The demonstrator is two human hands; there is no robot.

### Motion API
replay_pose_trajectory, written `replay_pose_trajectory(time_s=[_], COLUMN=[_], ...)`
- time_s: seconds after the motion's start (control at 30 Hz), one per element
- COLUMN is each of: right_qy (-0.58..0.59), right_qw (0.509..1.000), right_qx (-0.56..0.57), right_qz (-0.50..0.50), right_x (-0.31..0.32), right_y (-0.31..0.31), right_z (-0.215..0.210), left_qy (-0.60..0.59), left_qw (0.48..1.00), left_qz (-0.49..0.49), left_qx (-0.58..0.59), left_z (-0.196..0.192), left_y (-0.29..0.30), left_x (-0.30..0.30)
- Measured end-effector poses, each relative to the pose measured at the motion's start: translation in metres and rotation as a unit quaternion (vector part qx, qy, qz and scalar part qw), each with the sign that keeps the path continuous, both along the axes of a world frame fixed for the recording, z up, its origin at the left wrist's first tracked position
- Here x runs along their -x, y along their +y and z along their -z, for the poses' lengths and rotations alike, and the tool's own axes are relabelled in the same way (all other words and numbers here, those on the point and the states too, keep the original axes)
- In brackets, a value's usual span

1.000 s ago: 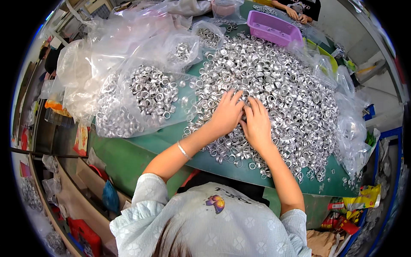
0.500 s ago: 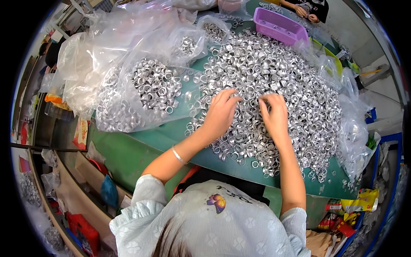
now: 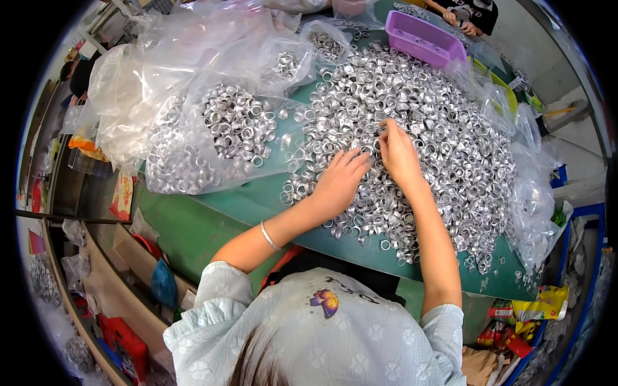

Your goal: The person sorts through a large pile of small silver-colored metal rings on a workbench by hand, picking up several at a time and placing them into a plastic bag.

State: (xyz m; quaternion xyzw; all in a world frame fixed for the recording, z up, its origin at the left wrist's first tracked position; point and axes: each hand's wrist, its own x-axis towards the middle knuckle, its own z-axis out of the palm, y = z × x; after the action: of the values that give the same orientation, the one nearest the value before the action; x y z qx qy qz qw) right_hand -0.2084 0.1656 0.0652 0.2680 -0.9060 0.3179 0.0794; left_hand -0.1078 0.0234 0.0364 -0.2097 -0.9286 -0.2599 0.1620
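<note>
A wide heap of silver metal rings (image 3: 463,167) covers the green table. My left hand (image 3: 341,181) lies over the near left part of the heap, palm down, its fingers stretched out and touching rings; nothing shows in its grasp. Slightly farther off and to the right, my right hand (image 3: 400,157) is closed, with thumb and fingertips pinched together at the rings. Whatever is between those fingertips is too small to make out. To the left, a clear plastic bag (image 3: 187,161) holds more rings, some showing at its mouth.
A purple plastic basket (image 3: 425,40) stands behind the heap, beside a yellow-green container (image 3: 505,87). Clear plastic sheeting (image 3: 531,193) lines the right edge. Another person's hands (image 3: 467,26) work at the far end. Shelving (image 3: 122,276) is at the lower left.
My right hand has moved farther away and slightly left, its fingers now pinched. My left hand has come nearer and a little right, and its fingers have spread over the rings.
</note>
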Motion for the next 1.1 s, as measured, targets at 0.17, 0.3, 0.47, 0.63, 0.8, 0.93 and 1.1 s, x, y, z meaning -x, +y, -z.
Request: replay_pose_trajectory(time_s=[0.17, 0.3, 0.47, 0.63, 0.8, 0.93, 1.1], right_qy=[0.041, -0.392, -0.441, -0.137, 0.092, 0.124, 0.139], right_qw=[0.983, 0.758, 0.713, 0.981, 0.988, 0.940, 0.944], right_qx=[0.181, 0.520, 0.544, 0.135, -0.126, -0.317, -0.300], right_qz=[0.011, 0.037, 0.021, 0.014, 0.013, 0.021, -0.007], right_x=[-0.013, -0.035, -0.038, -0.018, 0.000, 0.020, 0.046], right_y=[0.021, 0.036, 0.045, 0.026, -0.017, -0.029, -0.016], right_z=[-0.017, -0.037, -0.032, -0.024, -0.013, 0.014, 0.026], left_qy=[-0.021, 0.022, -0.009, -0.016, -0.110, -0.075, -0.164], left_qw=[0.997, 0.995, 0.998, 0.977, 0.881, 0.836, 0.711], left_qz=[0.004, -0.044, -0.060, -0.033, -0.109, -0.137, -0.125], left_qx=[-0.076, -0.083, 0.019, -0.211, -0.446, -0.526, -0.673], left_z=[0.001, -0.007, -0.009, -0.018, -0.008, 0.038, 0.022], left_y=[-0.007, 0.004, 0.022, 0.017, 0.005, 0.011, 0.018], left_x=[-0.008, -0.003, 0.015, 0.009, -0.007, -0.001, -0.013])
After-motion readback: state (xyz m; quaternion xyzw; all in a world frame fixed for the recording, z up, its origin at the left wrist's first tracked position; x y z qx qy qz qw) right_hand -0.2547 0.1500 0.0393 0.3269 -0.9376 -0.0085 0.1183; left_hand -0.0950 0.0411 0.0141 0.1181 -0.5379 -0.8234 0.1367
